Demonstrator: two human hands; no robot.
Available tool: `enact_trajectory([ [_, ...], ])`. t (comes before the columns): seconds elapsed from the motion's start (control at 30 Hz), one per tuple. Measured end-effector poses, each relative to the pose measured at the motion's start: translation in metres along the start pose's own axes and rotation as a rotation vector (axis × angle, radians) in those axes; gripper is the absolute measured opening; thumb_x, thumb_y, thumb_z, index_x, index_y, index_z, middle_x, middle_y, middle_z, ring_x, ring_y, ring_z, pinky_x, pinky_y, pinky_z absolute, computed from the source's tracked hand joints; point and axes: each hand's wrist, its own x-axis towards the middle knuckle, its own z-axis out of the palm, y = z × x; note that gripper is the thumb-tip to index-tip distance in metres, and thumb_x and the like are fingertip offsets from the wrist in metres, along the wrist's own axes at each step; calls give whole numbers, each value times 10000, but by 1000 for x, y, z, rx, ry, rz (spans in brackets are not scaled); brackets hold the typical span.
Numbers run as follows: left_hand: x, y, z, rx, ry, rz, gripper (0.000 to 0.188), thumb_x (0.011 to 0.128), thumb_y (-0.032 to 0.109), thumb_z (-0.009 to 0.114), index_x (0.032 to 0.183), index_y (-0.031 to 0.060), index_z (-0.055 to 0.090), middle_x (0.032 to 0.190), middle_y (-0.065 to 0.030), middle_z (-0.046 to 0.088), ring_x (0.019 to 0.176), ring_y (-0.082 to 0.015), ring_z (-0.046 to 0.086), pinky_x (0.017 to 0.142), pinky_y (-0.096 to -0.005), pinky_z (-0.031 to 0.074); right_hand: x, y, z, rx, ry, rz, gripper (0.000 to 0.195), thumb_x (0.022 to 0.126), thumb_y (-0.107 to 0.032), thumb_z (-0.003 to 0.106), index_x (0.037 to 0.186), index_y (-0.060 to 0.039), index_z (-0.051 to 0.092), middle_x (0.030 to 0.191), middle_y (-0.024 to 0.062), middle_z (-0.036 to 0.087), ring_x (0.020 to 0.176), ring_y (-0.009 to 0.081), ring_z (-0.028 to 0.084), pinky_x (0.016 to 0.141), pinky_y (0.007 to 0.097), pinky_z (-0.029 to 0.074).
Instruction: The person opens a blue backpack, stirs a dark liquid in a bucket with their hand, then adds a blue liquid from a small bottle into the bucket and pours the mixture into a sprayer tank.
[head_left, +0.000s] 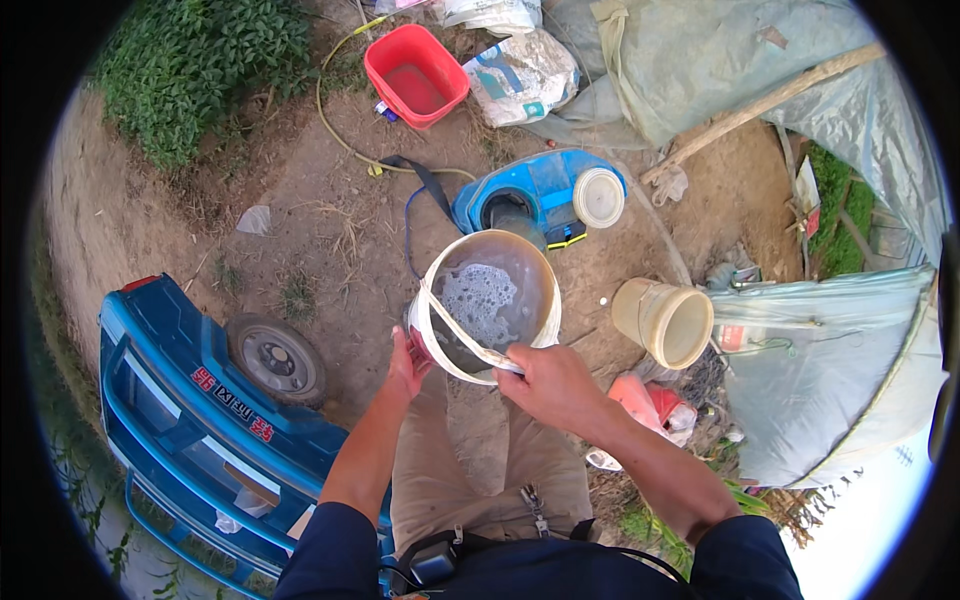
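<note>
A white plastic bucket (544, 259) with foamy, greyish liquid (480, 296) inside is held in front of me, tilted away. Against its left side presses my left hand (411, 366), its fingers partly hidden behind the wall. My right hand (551, 384) is closed on the near rim and the white handle (457, 322). Just beyond the far rim stands a blue backpack sprayer tank (555, 176) with its round filler opening uncovered. What looks like a grey-green stream of liquid (517, 220) joins rim and opening. A round white lid (599, 197) rests on the tank.
A beige bucket (626, 315) stands at right, near plastic sheeting (810, 360). Farther off are a red tub (416, 75), a stained white sack (521, 79) and a yellowish hose (328, 116). A blue cargo vehicle (225, 420) occupies the left. A wooden pole (765, 109) slants at upper right.
</note>
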Motion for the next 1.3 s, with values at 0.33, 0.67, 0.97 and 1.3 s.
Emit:
enact_trajectory([
  [0.33,-7,-4,-1,31,23,-25,918,1019,889,377,1496,135,593,1400,-70,660,1284,-250,608,1159,-504,447,1,1,0,-20,-30,10,278,973,-300,699,896,-34,677,753,242,712,744,471,722,692,577,573],
  [0.67,-18,-10,-6,31,26,-42,972,996,910,396,1549,126,552,1454,-79,626,1330,-258,586,1181,-529,430,-5,-8,-2,-31,-49,6,274,975,-294,695,905,-29,690,752,249,712,745,472,726,697,581,575],
  [0.97,-26,-17,-7,20,21,-38,912,1007,898,394,1461,136,606,1367,-55,668,1244,-245,629,1151,-532,448,-12,-12,1,-33,-46,11,270,974,-283,689,909,-21,694,745,254,710,737,477,725,692,586,570],
  [1.3,-44,-17,-4,29,40,-68,890,1035,871,361,1473,136,609,1429,-62,658,1288,-247,618,1175,-542,432,-19,-20,-4,-47,-43,15,264,973,-278,671,893,-27,685,753,251,709,742,477,720,694,582,570],
])
